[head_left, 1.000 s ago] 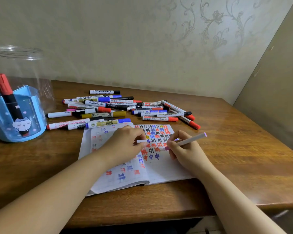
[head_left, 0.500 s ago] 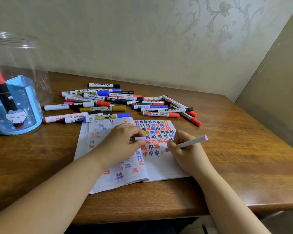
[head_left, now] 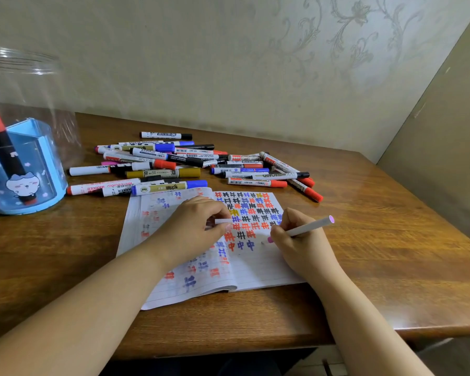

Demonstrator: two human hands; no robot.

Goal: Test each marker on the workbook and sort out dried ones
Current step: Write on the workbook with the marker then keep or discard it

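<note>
An open workbook (head_left: 258, 270) lies on the wooden table, its right page covered with red, blue and black test marks. My right hand (head_left: 300, 245) grips a slim white marker (head_left: 310, 228) with a pink tip, the tip touching the page just right of the blue marks. My left hand (head_left: 196, 226) rests on the left page and pinches the marker's white cap (head_left: 223, 221). A pile of several capped markers (head_left: 190, 165) lies beyond the workbook.
A blue pen holder (head_left: 41, 169) at the far left holds one red-capped black marker (head_left: 3, 147). A clear plastic jar (head_left: 25, 77) stands behind it. The table (head_left: 391, 240) ends at walls behind and to the right.
My right hand has lowered the pink tip a little down the page onto a blank spot. The left hand keeps the cap in the same place.
</note>
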